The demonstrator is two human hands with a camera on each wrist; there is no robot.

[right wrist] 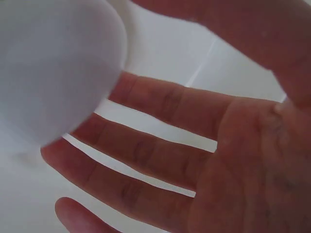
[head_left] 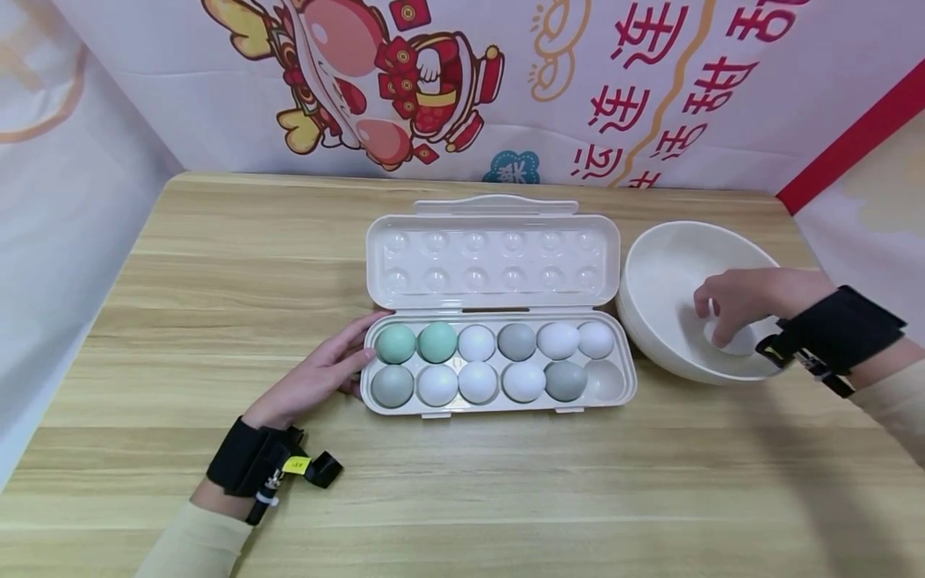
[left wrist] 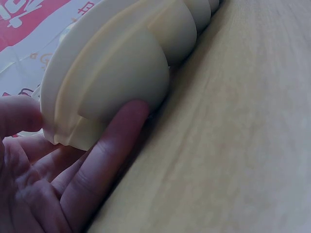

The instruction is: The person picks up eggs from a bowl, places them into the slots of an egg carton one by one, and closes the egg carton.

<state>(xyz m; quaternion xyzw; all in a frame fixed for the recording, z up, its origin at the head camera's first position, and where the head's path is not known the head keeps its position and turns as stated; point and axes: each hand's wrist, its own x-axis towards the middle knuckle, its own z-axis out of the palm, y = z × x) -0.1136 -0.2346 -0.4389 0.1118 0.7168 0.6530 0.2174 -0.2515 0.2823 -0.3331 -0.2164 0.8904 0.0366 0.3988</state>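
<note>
An egg box [head_left: 630, 393] lies open, its lid folded back, with several green, grey and white eggs [head_left: 478, 382] in two rows. In the front right cup the inner wall [head_left: 604, 381] is visible. My left hand [head_left: 328, 373] grips the box's left end: the thumb rests at the rim, and a finger touches the rounded underside in the left wrist view. Inside the white bowl [head_left: 658, 281], my right hand [head_left: 747, 299] holds a white egg [right wrist: 58, 73] between thumb and fingertips. The hand partly covers that egg in the head view.
The bowl stands just right of the egg box, near the table's right edge. The raised lid [head_left: 494, 261] lies behind the eggs. A printed cloth [head_left: 448, 88] hangs along the table's far edge. Wooden tabletop [head_left: 217, 265] extends left and in front.
</note>
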